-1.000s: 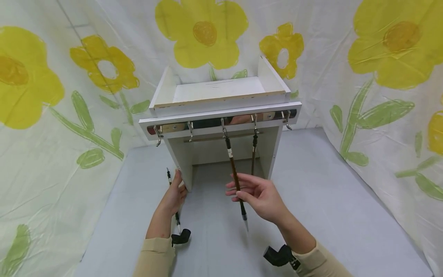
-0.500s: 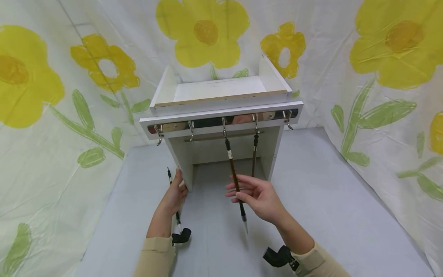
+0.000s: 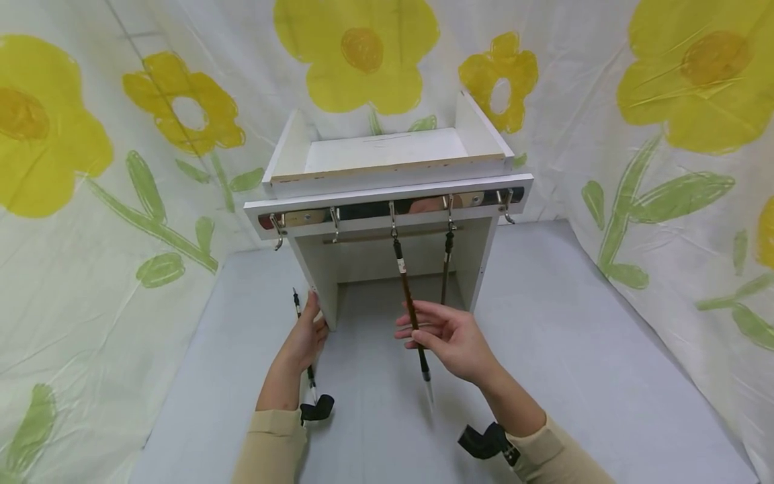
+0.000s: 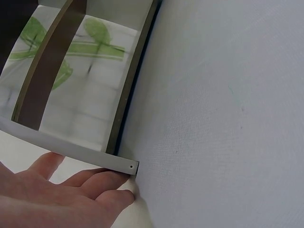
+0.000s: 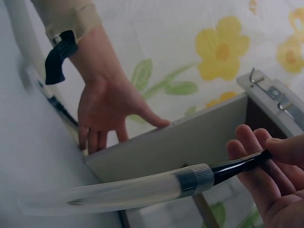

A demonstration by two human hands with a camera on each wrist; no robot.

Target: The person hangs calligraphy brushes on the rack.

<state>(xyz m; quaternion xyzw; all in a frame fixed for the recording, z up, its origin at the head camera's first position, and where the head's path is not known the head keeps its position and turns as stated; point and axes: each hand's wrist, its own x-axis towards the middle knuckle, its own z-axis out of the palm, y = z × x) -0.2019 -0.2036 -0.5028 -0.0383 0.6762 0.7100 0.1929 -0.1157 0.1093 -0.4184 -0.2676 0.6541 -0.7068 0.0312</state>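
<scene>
A calligraphy brush [image 3: 406,288] with a dark brown shaft and a clear cap hangs by its loop from the middle hook of a white wooden rack [image 3: 399,181]. My right hand [image 3: 455,339] pinches its lower shaft between thumb and fingers, above the cap. In the right wrist view, the cap [image 5: 137,191] points away from that hand. My left hand [image 3: 304,341] rests against the rack's left side panel [image 4: 95,156], fingers extended along its outer side and thumb at the front edge. A second brush [image 3: 447,259] hangs one hook to the right.
Another capped brush [image 3: 311,376] lies on the grey tabletop [image 3: 580,349] left of the rack, partly hidden behind my left hand. Several hooks line the rack's metal strip [image 3: 363,212]; the outer hooks [image 3: 278,235] bear no brush. A flowered curtain [image 3: 562,87] stands behind.
</scene>
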